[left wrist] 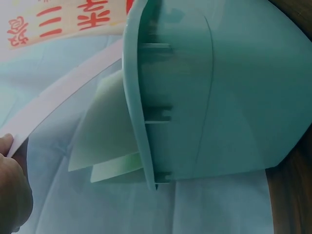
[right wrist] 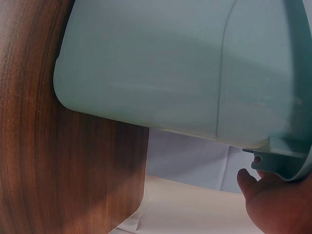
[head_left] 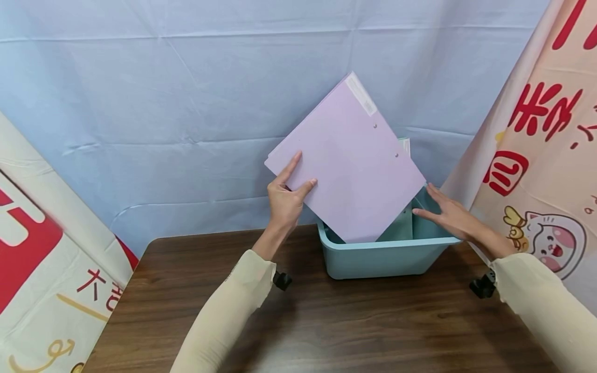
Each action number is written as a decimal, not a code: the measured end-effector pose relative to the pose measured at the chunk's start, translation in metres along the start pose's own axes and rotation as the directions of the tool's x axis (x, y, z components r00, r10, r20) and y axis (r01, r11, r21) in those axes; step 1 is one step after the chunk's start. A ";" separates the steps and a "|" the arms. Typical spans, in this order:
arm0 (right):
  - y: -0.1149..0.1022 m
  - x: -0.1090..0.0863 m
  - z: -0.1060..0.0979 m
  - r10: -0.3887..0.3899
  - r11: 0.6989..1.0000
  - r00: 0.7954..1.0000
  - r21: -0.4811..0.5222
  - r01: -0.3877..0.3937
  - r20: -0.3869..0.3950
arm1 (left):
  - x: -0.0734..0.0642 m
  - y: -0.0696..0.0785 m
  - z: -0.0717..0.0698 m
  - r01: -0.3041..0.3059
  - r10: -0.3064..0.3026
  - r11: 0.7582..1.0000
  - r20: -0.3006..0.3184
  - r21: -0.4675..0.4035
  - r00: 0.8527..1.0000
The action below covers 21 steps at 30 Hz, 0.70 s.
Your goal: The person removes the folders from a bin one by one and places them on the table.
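My left hand point(head_left: 285, 201) grips a light purple file folder point(head_left: 347, 166) by its left corner, with the thumb and a finger lying on the front face. The folder is tilted corner-down, its lower part inside a blue-green plastic bin point(head_left: 378, 261). A white label and two rivets show along its upper right edge. Behind it, a green folder point(head_left: 403, 223) stands in the bin, partly hidden. My right hand point(head_left: 451, 216) is at the bin's right end, fingers extended near the purple folder's right corner; whether they touch it I cannot tell.
The bin stands at the back of a dark wood-grain table point(head_left: 326, 321), close to a pale blue cloth backdrop point(head_left: 224, 103). A printed cloth point(head_left: 545, 171) with red characters hangs at the right, and another printed cloth point(head_left: 51, 290) lies along the left.
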State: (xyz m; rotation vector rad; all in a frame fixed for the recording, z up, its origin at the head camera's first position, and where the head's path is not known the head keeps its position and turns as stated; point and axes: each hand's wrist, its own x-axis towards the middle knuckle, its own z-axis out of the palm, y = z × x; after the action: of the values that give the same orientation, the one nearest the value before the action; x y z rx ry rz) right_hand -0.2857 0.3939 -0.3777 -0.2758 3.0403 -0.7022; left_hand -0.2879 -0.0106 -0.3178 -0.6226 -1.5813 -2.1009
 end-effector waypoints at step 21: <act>-0.002 0.000 0.000 -0.002 1.000 1.000 -0.014 0.002 0.003 | 0.011 0.005 -0.039 -0.098 0.078 0.986 -0.154 -0.133 0.985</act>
State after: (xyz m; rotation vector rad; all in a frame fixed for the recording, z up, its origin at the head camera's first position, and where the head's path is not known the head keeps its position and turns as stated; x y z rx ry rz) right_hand -0.2858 0.3920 -0.3769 -0.2793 3.0434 -0.6795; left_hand -0.2978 -0.0506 -0.3175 -0.5576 -1.3113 -2.1513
